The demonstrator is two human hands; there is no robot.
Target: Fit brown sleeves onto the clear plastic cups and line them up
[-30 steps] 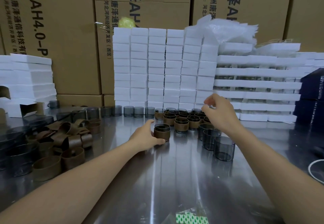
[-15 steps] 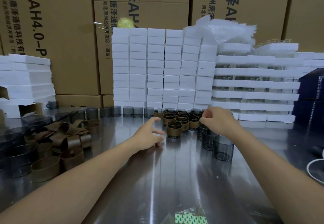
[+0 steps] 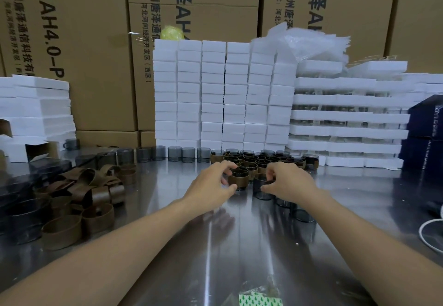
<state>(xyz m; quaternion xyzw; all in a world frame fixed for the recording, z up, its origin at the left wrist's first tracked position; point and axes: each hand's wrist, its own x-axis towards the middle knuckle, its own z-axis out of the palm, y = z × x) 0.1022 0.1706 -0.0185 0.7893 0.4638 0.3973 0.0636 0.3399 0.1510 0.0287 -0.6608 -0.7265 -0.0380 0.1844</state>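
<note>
A cup wearing a brown sleeve (image 3: 239, 179) stands on the steel table (image 3: 215, 245) at the front of a cluster of sleeved cups (image 3: 263, 159). My left hand (image 3: 212, 184) curls its thumb and fingers round the left side of that cup. Just to its right, my right hand (image 3: 288, 181) pinches the rim of a bare smoky clear cup (image 3: 260, 189) that stands on the table. More bare cups (image 3: 303, 214) sit partly hidden behind my right wrist.
Loose brown sleeves (image 3: 84, 193) lie heaped at the left beside dark boxes (image 3: 16, 209). A row of bare cups (image 3: 175, 154) runs along the back. White foam stacks (image 3: 223, 94), cardboard cartons, a navy box (image 3: 426, 123) and a white cable (image 3: 429, 231) border the table.
My left hand has closed in on the front sleeved cup again. My right hand has come down from the cluster and taken hold of a bare cup.
</note>
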